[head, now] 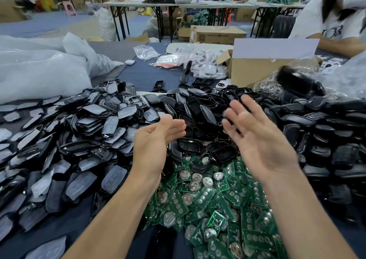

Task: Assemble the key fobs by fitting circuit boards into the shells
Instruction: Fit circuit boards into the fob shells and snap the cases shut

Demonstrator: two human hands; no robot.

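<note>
Both hands were held above the far edge of the heap of green circuit boards (217, 203), which lay on the dark table cover (142, 72) nearest the camera. The left hand (156, 140) hovered over the heap's far-left corner, palm turned inward, fingers straight and close together, slightly blurred; it held nothing. The right hand (259, 140) hovered over the heap's far-right corner, palm facing the left hand, fingers spread and relaxed; it also held nothing. The two hands were apart and touched neither each other nor any part. Some boards in the heap carried round silver discs; others lay with rows of pale round contacts upward. Directly beyond the heap, meeting its far edge, lay a pile of black shells (198, 108), several with the hollow side up. Left of the heap was a broad pile of grey translucent button pads (111, 120) mixed with black pieces. Right of the heap was a pile of black casings (326, 132); whether these were assembled could not be told. Further beyond the heap, past the shells, stood an open cardboard box (255, 72), with a tangle of silvery rings (267, 89) at its foot and bagged white fobs (206, 66) beside it. Far beyond and left of the heap lay large white plastic sacks (39, 74). Beyond and right of the heap sat a second person (313, 21) in a white shirt, one forearm on the table.
</note>
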